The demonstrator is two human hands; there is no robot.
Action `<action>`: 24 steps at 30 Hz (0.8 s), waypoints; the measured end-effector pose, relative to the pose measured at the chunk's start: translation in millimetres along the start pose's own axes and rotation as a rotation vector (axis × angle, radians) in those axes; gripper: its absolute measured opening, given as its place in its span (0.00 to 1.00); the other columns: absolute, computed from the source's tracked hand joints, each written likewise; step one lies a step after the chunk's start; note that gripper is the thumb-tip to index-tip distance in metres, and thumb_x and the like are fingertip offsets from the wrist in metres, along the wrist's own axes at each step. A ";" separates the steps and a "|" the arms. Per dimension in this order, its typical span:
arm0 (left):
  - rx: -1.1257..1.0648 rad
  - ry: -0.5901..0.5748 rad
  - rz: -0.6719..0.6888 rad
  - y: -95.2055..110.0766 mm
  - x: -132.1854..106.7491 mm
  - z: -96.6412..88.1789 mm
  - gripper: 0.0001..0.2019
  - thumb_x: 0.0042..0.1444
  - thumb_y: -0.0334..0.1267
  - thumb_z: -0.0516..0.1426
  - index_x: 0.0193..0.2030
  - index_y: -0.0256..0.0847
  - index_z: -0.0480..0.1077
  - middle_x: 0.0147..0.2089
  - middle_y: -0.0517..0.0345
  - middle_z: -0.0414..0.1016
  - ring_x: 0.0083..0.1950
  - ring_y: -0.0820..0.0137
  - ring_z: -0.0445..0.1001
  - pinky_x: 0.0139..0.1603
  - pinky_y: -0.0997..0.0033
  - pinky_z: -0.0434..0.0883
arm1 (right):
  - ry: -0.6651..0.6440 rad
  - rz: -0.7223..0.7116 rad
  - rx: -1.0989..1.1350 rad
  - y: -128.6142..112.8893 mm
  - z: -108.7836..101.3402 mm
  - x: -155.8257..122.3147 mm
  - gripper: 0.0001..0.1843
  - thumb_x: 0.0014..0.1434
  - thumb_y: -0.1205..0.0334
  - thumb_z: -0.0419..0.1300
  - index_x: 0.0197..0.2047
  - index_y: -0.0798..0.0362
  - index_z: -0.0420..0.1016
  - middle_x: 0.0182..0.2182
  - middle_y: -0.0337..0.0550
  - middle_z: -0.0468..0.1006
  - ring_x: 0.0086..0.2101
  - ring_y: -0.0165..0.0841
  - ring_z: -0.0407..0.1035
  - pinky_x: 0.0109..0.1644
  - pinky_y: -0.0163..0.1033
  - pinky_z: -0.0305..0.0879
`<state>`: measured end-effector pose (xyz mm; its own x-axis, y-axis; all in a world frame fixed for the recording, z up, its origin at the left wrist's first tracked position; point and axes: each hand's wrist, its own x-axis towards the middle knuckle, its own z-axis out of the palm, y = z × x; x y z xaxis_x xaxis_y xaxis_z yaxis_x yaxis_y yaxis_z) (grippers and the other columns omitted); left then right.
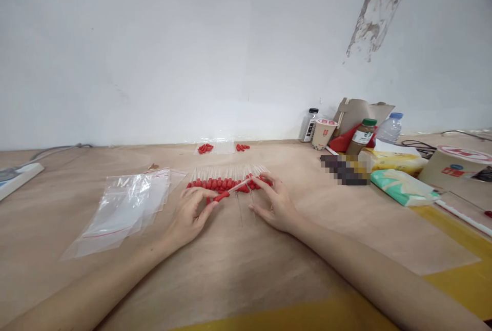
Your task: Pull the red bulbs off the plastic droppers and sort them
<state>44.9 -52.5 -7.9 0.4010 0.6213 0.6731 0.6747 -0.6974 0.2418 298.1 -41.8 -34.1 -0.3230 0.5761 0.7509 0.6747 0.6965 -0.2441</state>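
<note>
Brown paper-like sheeting is spread over the tabletop (215, 264). Clear bags (130, 203), red-striped, are laid flat in an overlapping stack at left. Row of red-ended clear tubes (219, 184) set out at the middle, slim ends pointed far. Lidded tub (442, 169) at far right; contents hidden. Of the bottles, brown liquid is seen in the green-capped one (360, 137); contents of the blue-capped one (390, 128) and black-capped one (309, 127) cannot be told. Paper cup (323, 135) lidded; dark specks noted near its base.

Left hand (192, 211) closed, thumb and forefinger, on the red end of the held tube (239, 186), which is slanted just near of the row. Right hand (280, 203): fingertips at the clear end, thumb spread well away; whether the end is pinched between fingers cannot be told.

Handling, as judged: red end best steadied lightly, not squashed; clear part kept in line with it; any force applied along the length, since so thin a tube could bend or slip. Fingers best kept raised so that the row is not nudged.

Smallest: loose red pieces (205, 148), heaped on clear plastic at the far side.
</note>
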 end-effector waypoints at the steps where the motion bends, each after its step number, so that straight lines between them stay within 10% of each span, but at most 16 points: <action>1: -0.005 -0.019 0.037 -0.6 -5.4 -2.5 0.05 0.59 0.37 0.52 0.39 0.42 0.67 0.38 0.59 0.75 0.41 0.67 0.71 0.46 0.63 0.62 | -0.011 -0.028 -0.018 0.4 -0.9 0.4 0.34 0.55 0.52 0.58 0.61 0.54 0.56 0.56 0.56 0.59 0.55 0.43 0.55 0.55 0.49 0.57; 9: -0.036 -0.114 0.204 -6.1 -14.1 2.3 0.04 0.58 0.32 0.52 0.35 0.42 0.68 0.39 0.59 0.76 0.41 0.69 0.71 0.47 0.62 0.61 | -0.102 -0.257 -0.052 -1.9 2.0 0.6 0.19 0.59 0.53 0.55 0.52 0.50 0.69 0.37 0.43 0.78 0.50 0.40 0.63 0.57 0.53 0.46; 24: 0.091 -0.188 0.266 4.9 -6.5 14.7 0.13 0.60 0.38 0.52 0.51 0.46 0.68 0.49 0.58 0.74 0.55 0.65 0.67 0.61 0.54 0.53 | -0.120 -0.283 -0.038 -16.4 4.0 1.3 0.09 0.62 0.61 0.51 0.34 0.52 0.71 0.27 0.38 0.74 0.35 0.30 0.63 0.55 0.47 0.47</action>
<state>54.7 -54.7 -21.3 0.6718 0.4827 0.5618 0.5802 -0.8145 0.0060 283.9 -50.8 -31.6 -0.5761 0.4093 0.7075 0.5702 0.8215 -0.0110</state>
